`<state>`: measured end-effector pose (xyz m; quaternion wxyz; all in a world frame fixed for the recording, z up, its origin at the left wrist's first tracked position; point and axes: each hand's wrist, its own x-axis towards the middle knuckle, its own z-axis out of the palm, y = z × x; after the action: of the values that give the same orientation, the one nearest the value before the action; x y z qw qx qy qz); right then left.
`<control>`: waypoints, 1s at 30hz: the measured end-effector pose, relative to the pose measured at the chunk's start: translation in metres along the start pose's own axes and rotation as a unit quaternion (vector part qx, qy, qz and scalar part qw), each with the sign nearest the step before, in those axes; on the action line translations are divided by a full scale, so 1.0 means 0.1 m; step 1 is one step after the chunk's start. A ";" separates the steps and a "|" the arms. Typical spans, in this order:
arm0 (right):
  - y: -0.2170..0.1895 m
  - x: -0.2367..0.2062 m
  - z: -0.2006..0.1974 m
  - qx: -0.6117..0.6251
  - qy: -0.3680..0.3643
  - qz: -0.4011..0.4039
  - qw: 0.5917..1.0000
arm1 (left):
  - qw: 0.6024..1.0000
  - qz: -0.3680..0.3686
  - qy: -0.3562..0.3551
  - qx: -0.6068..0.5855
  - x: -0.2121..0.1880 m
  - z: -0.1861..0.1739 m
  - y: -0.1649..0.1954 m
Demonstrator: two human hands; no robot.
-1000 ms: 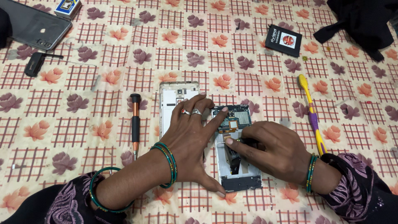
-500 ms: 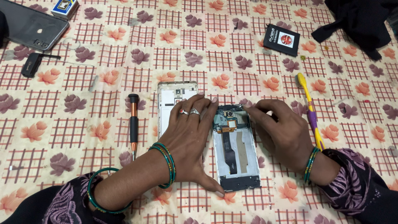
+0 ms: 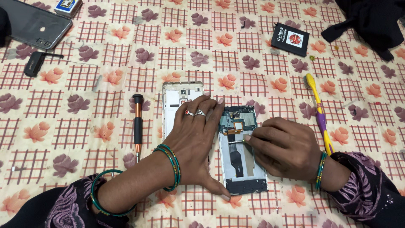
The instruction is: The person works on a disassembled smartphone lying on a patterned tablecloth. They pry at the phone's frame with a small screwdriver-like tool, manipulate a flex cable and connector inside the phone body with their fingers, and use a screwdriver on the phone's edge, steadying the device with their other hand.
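Observation:
An opened phone body point(image 3: 241, 157) with a bare circuit board at its top lies on the patterned cloth. My left hand point(image 3: 195, 137) rests flat beside and against its left edge, fingers spread, thumb reaching along its lower end. My right hand point(image 3: 283, 147) pinches thin metal tweezers point(image 3: 235, 141) whose tips touch the board's middle. A white phone back cover point(image 3: 175, 101) lies partly under my left hand.
A black and orange screwdriver point(image 3: 137, 124) lies left of my left hand. A yellow and purple toothbrush point(image 3: 319, 114) lies to the right. A black battery point(image 3: 290, 39), another phone point(image 3: 31, 25), a small box point(image 3: 67, 6) and dark cloth point(image 3: 373, 19) sit farther away.
My right hand moved from the phone's lower part up toward the board, then settled with the tweezers on its middle. My left hand stayed in place.

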<state>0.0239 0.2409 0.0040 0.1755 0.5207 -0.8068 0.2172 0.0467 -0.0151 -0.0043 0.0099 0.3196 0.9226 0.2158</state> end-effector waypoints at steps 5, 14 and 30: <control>0.00 0.00 0.03 -0.020 -0.002 0.019 1.000 | 1.000 0.002 0.010 0.005 -0.01 0.01 -0.01; 0.03 -0.04 0.06 -0.024 0.010 0.041 0.999 | 1.000 0.002 0.012 0.008 -0.03 0.02 -0.01; 0.00 -0.02 0.07 -0.049 0.003 0.037 0.998 | 1.000 0.003 0.009 0.000 -0.02 0.02 -0.02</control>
<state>0.0243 0.2392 -0.0029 0.1954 0.4806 -0.8346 0.1852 0.0472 -0.0166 -0.0067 0.0007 0.3207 0.9217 0.2184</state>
